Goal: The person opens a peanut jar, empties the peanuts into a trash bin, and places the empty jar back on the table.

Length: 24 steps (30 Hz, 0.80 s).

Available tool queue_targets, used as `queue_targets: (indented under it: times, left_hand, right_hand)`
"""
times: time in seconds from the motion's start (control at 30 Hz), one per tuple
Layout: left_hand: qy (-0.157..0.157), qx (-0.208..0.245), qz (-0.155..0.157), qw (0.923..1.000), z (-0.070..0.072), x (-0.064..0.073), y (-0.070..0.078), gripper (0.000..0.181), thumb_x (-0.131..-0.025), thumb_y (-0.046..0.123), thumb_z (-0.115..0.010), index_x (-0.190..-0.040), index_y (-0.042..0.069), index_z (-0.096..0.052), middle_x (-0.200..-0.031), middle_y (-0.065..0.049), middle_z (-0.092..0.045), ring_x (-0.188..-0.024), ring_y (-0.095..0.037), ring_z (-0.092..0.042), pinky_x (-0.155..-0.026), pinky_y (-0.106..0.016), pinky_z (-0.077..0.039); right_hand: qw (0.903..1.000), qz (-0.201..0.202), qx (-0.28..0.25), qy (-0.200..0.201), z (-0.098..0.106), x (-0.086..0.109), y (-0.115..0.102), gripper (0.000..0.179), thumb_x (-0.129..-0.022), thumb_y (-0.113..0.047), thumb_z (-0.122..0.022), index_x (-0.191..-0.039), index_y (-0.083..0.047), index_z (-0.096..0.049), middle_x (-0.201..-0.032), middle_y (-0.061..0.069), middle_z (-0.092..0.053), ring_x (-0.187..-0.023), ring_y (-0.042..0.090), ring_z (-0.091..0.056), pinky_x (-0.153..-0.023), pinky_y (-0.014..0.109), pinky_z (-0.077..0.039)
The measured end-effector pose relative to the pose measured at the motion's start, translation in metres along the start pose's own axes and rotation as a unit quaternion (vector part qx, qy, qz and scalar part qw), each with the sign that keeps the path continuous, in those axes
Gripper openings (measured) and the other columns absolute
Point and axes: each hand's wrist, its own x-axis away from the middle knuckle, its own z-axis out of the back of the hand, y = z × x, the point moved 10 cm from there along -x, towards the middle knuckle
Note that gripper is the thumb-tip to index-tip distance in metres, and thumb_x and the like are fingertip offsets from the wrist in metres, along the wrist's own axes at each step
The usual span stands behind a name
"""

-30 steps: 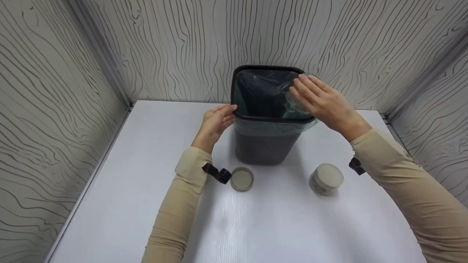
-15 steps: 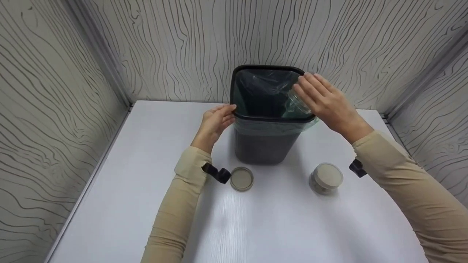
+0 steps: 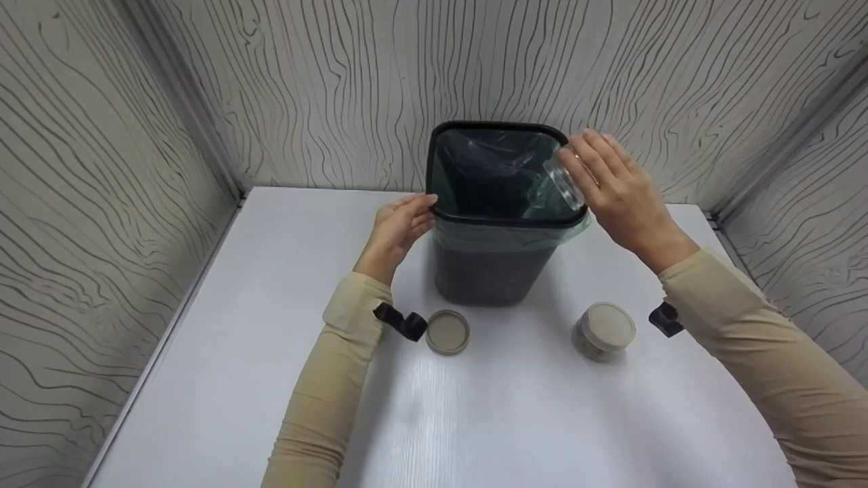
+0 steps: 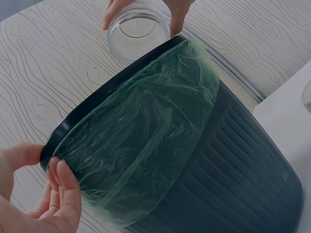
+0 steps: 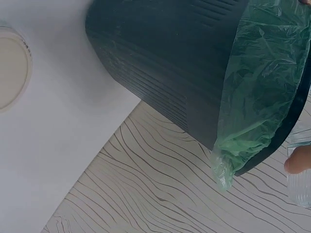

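Observation:
A dark trash bin (image 3: pixel 488 274) stands at the back of the white table, with a green plastic liner (image 4: pixel 146 126) folded over its rim. At the rim's left front corner my left hand (image 3: pixel 400 227) pinches the edge between thumb and fingers. Across the bin, my right hand (image 3: pixel 620 193) grips a clear jar (image 4: pixel 138 39) by its sides. The jar is tilted at the right rim, its open end toward the bin, and looks see-through with no contents showing. A round beige lid (image 3: pixel 447 332) lies on the table in front of the bin.
A second, lidded jar (image 3: pixel 605 331) stands on the table to the right, below the right forearm. Wood-patterned panels (image 3: pixel 380 81) enclose the table at the back and both sides. Black wrist camera mounts (image 3: pixel 407 324) stick out from the sleeves.
My right hand has moved a little to the right and up, drawing the jar from over the bin's opening toward its right rim. My left hand has stayed on the rim.

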Motion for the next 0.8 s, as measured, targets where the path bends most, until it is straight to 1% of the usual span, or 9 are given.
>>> queue_targets:
  times: [0.1,0.2,0.27,0.43,0.57,0.67,0.8]
  left_hand:
    - [-0.001,-0.002,-0.002,1.0,0.0,0.0,0.0,0.046,-0.09,0.008,-0.063,-0.133,-0.003,-0.05,-0.093,-0.002,-0.06,-0.073,-0.006,-0.061,-0.067,-0.015,-0.053]
    - [-0.001,-0.003,-0.003,1.0,0.0,0.0,0.0,0.046,-0.09,0.008,-0.063,-0.133,-0.003,-0.05,-0.093,-0.002,-0.06,-0.074,-0.006,-0.061,-0.067,-0.015,-0.053]
    - [0.0,-0.002,-0.003,1.0,0.0,0.0,0.0,0.046,-0.09,0.008,-0.064,-0.133,-0.003,-0.05,-0.092,-0.002,-0.06,-0.073,-0.007,-0.061,-0.067,-0.015,-0.053]
    - [0.0,-0.002,-0.003,1.0,0.0,0.001,0.001,0.045,-0.09,0.008,-0.064,-0.132,-0.002,-0.051,-0.089,-0.001,-0.061,-0.071,-0.006,-0.06,-0.066,-0.015,-0.053]
    - [-0.003,0.0,-0.004,1.0,0.0,0.001,0.001,0.044,-0.09,0.008,-0.064,-0.131,-0.003,-0.052,-0.089,-0.001,-0.061,-0.072,-0.007,-0.061,-0.067,-0.015,-0.054]
    - [-0.004,0.003,-0.007,1.0,0.0,0.0,0.001,0.042,-0.09,0.007,-0.063,-0.129,-0.004,-0.052,-0.088,-0.001,-0.062,-0.073,-0.007,-0.061,-0.067,-0.015,-0.054]
    - [-0.002,0.005,-0.009,0.9999,0.0,-0.001,0.001,0.039,-0.09,0.006,-0.063,-0.126,-0.004,-0.054,-0.084,0.0,-0.063,-0.07,-0.007,-0.062,-0.066,-0.015,-0.054]
  right_hand:
    - [0.9996,-0.025,-0.01,0.011,0.002,0.001,0.003,0.043,-0.087,0.015,-0.051,-0.128,0.004,-0.054,-0.127,0.024,-0.06,-0.122,0.039,-0.054,-0.108,0.046,-0.045]
    - [0.9984,-0.05,-0.021,0.017,0.004,0.002,0.007,0.049,-0.08,0.018,-0.052,-0.127,0.004,-0.054,-0.126,0.024,-0.06,-0.121,0.039,-0.054,-0.11,0.045,-0.042]
    - [0.9973,-0.065,-0.03,0.018,0.005,0.002,0.009,0.053,-0.075,0.017,-0.058,-0.127,0.004,-0.054,-0.126,0.024,-0.059,-0.121,0.039,-0.054,-0.111,0.045,-0.042]
    - [0.9936,-0.096,-0.059,0.008,0.007,0.006,0.014,0.071,-0.063,0.015,-0.075,-0.129,0.004,-0.052,-0.127,0.025,-0.058,-0.124,0.04,-0.052,-0.113,0.043,-0.039]
    - [0.9878,-0.129,-0.087,-0.006,0.008,0.01,0.02,0.087,-0.051,0.015,-0.082,-0.131,0.004,-0.05,-0.131,0.024,-0.054,-0.126,0.04,-0.048,-0.116,0.041,-0.036]
    - [0.9828,-0.153,-0.102,-0.012,0.009,0.013,0.024,0.09,-0.05,0.014,-0.083,-0.133,0.003,-0.049,-0.133,0.023,-0.053,-0.128,0.04,-0.047,-0.115,0.043,-0.035]
    - [0.9745,-0.184,-0.128,-0.01,0.011,0.018,0.028,0.091,-0.052,0.012,-0.084,-0.134,0.002,-0.048,-0.135,0.023,-0.052,-0.129,0.039,-0.046,-0.115,0.044,-0.035]
